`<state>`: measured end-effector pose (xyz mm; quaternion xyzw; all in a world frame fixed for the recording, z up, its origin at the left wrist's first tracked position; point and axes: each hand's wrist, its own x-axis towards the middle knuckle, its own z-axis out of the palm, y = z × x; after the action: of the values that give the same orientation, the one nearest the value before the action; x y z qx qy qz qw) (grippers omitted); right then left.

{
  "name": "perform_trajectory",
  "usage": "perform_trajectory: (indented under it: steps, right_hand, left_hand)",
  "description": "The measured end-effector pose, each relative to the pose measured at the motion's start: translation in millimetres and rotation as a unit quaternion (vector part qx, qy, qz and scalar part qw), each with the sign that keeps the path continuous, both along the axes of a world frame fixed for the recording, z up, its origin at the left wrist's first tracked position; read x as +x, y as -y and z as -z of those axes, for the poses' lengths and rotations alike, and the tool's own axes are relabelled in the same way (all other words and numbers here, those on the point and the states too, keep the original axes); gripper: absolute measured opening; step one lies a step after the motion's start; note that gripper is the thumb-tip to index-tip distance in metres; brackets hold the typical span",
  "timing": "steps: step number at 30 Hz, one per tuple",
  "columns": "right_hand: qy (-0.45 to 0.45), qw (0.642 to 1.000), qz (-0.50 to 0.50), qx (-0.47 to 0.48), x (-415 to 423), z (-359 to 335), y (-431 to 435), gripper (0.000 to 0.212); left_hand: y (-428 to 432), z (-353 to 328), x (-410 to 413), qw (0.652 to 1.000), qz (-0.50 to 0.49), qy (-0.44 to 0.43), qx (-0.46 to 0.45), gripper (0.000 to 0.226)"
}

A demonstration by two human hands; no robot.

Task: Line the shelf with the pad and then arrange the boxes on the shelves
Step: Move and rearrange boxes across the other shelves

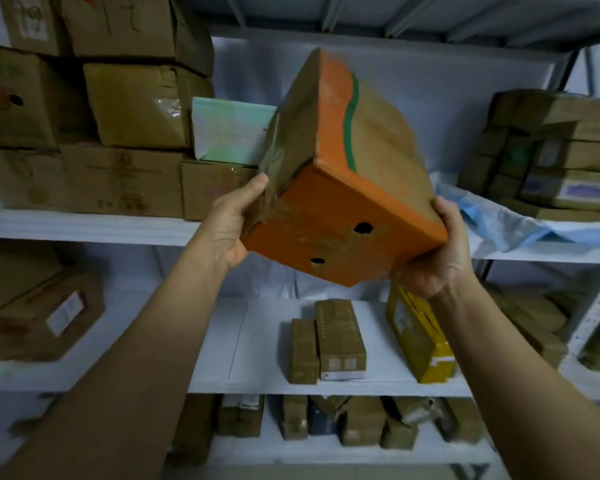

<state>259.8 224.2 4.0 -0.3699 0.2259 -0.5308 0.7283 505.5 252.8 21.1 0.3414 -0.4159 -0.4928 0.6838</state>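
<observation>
Bare forearms stretch up to the tilted orange-and-brown box (343, 202), held in the air before the upper shelf (84, 227). The left hand (236, 226) grips its left edge and the right hand (437, 261) clasps its lower right corner, fingers (445, 216) wrapped round the cardboard. Stacked cartons (136, 105) sit left of the fingers, a crumpled blue sheet (496, 223) to their right.

The upper shelf (84, 226) carries stacked cardboard cartons (118, 178) at the left, with a crumpled blue sheet (499, 220) and a pile of flat boxes (551, 150) at the right. On the middle shelf (257, 341) two narrow brown boxes (340, 341) lie touching, a yellow box (420, 341) near them, a large carton (39, 306) far left. Small boxes (361, 424) line the bottom shelf (291, 452).
</observation>
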Motion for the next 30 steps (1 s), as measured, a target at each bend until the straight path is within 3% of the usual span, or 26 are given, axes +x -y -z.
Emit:
perform_trajectory:
  steps: [2,4,5,8,10,15,18,22,27,30]
  right_hand:
    - [0.008,1.0,-0.01,0.01,-10,27,-12,0.045]
    - [0.018,0.999,-0.038,0.021,-20,52,-21,0.059]
    - [0.012,0.998,-0.052,0.022,-24,63,-24,0.063]
    - [-0.026,0.996,-0.085,0.03,-32,90,-28,0.08]
    - [-0.068,0.992,-0.097,0.04,-37,105,-25,0.085]
    - [-0.169,0.963,-0.174,0.116,-46,151,-30,0.093]
    - [-0.194,0.943,-0.201,0.179,-48,188,-40,0.087]
    - [-0.243,0.916,-0.156,0.28,-42,231,-50,0.09]
    - [-0.299,0.889,-0.057,0.343,-33,255,-35,0.066]
    - [-0.302,0.893,-0.012,0.334,-42,256,-15,0.062]
  left_hand:
    - [-9,23,-6,0.999,0.048,-0.004,0.017,0.03]
    - [-18,42,-11,0.995,0.093,0.002,0.022,0.024]
    - [-20,52,-11,0.993,0.109,0.006,0.032,0.033]
    - [-24,76,-8,0.988,0.118,0.058,0.086,0.094]
    - [-25,92,-4,0.981,0.133,0.087,0.114,0.109]
    - [-44,128,1,0.966,0.173,0.104,0.164,0.109]
    - [-52,158,5,0.938,0.202,0.14,0.244,0.111]
    - [-59,199,7,0.902,0.218,0.15,0.34,0.114]
    - [-49,234,-2,0.906,0.18,0.108,0.367,0.108]
    - [-28,247,-17,0.911,0.159,0.096,0.368,0.084]
